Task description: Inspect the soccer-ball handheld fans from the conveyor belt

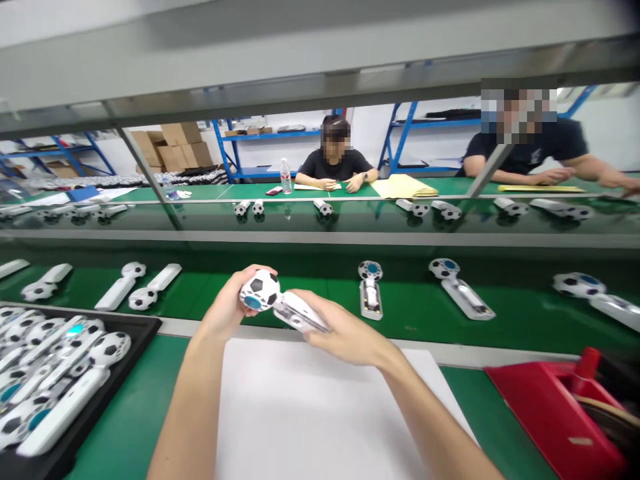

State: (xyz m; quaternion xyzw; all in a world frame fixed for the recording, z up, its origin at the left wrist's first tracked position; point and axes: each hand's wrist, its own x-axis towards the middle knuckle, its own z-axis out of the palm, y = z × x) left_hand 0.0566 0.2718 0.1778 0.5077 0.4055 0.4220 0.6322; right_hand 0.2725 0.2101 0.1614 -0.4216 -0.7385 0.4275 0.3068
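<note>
Gripping a soccer-ball gadget, left hand with fingers closed round its ball, right hand with fingers closed on its white handle; more fill a black tray.

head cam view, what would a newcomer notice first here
The eye goes first to the white handheld gadget with a soccer-ball head at the centre, gripped in the left hand and right hand above a white sheet. Just beyond, more of these lie along a green conveyor belt, some with their insides showing. A packed black tray sits at lower left, and a red container at lower right.
</note>
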